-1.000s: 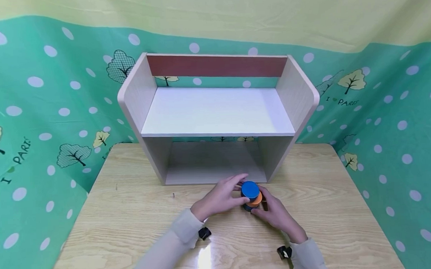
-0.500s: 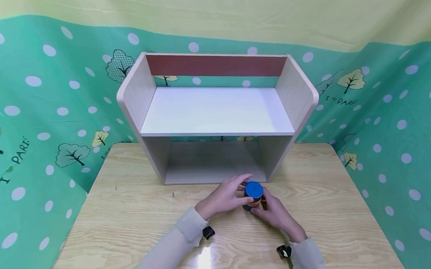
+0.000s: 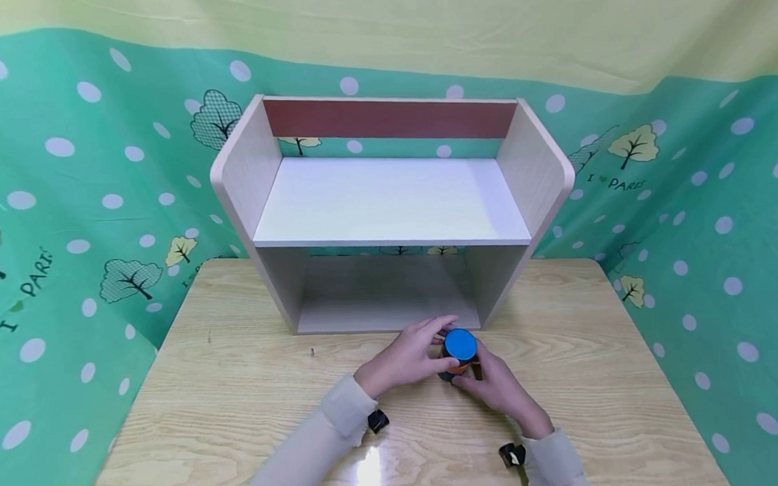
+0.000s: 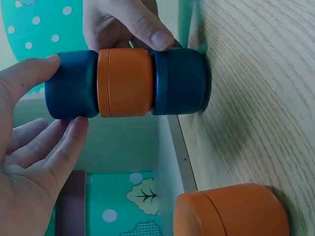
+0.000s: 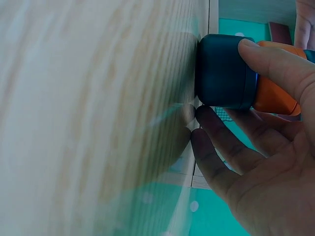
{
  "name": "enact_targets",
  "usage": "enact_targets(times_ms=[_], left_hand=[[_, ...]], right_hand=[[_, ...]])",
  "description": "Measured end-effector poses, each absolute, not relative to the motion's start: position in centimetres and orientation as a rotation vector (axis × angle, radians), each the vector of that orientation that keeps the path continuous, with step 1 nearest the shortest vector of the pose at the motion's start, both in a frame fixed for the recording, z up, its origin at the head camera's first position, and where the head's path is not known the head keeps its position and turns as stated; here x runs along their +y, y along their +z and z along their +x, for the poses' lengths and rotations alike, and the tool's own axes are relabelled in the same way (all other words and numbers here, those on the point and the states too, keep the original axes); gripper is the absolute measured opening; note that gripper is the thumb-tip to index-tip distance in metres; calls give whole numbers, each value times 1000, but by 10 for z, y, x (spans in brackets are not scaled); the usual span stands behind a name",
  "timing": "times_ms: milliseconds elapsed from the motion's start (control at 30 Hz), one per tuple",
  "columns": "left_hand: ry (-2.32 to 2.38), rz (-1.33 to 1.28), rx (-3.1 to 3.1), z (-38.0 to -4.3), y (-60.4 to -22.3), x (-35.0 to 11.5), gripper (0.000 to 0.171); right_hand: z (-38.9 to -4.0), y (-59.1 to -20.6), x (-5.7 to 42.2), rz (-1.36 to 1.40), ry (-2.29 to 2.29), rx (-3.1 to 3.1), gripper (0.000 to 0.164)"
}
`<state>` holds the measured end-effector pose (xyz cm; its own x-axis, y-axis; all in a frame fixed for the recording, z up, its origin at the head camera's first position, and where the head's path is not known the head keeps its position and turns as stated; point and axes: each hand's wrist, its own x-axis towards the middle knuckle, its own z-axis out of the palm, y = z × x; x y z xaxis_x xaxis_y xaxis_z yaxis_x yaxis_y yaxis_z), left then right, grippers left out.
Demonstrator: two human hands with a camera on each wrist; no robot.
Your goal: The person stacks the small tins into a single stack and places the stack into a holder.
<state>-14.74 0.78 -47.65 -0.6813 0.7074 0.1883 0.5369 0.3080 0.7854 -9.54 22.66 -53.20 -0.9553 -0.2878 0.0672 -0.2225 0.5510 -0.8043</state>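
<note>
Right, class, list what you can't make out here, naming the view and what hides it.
Left wrist: lone orange cylinder, cut off by the bottom edge.
Right wrist: top blue cylinder, cut off by the right edge.
Head: middle orange cylinder, mostly hidden by top blue cylinder and left hand.
Head: speck on the table, too small to identify.

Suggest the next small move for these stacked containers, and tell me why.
Probably ease the left grip off the top blue container: it looks seated and nearly lined up on the middle orange container, with no clear gap between them, and the right grip holds the bottom blue container, which stands on the table.
</note>
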Motion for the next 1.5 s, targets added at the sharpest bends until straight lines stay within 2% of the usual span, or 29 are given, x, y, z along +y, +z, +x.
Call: enact_targets(times_ms=[667, 1500], left_hand=[[1328, 1038, 2408, -143, -477, -4, 75], [1557, 882, 2451, -128, -497, -72, 72]], right_hand=[[-95, -531, 225, -393, -1366, 2701, 68], [-95, -531, 224, -359, -1370, 2699, 62]])
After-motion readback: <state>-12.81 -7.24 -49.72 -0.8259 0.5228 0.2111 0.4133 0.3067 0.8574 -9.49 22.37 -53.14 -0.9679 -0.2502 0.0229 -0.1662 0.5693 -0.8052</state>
